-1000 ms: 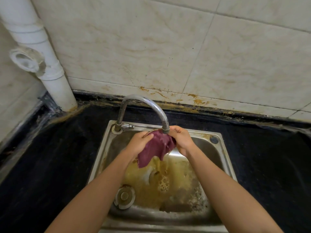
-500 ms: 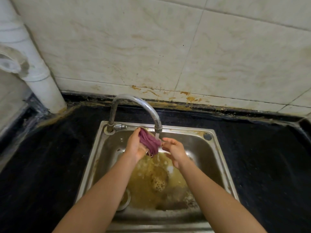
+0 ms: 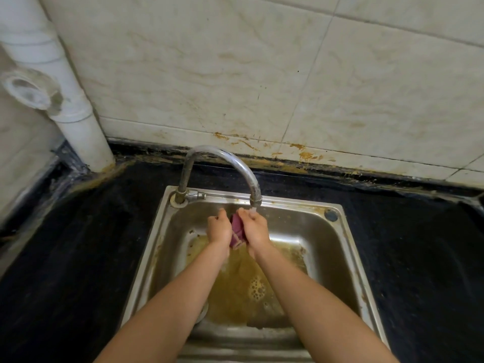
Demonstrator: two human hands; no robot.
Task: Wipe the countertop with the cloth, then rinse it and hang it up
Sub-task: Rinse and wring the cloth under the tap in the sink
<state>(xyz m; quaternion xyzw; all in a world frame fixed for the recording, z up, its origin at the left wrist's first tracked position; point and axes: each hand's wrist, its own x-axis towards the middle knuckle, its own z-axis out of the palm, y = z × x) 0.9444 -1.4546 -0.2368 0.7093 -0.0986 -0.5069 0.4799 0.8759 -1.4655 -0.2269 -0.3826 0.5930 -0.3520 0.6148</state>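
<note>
1. The left hand [image 3: 218,229] is curled, with its fingers closed on the left side of the maroon cloth [image 3: 237,231]
2. The right hand [image 3: 256,229] is curled likewise on the cloth's right side, and is struck by the water stream [image 3: 253,211]
3. The cloth is bunched and squeezed between both hands, just below the tap [image 3: 225,157] spout, over the sink [image 3: 349,247]
4. Murky yellowish water is held in the basin, which is set into the dark worktop [image 3: 78,244]

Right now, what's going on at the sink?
A person is rinsing the maroon cloth: the left hand and right hand hold it bunched between them just under the faucet spout, where water appears to be running. They are over the steel sink, whose basin holds murky yellowish water. The cloth is not yet hung up.
</note>
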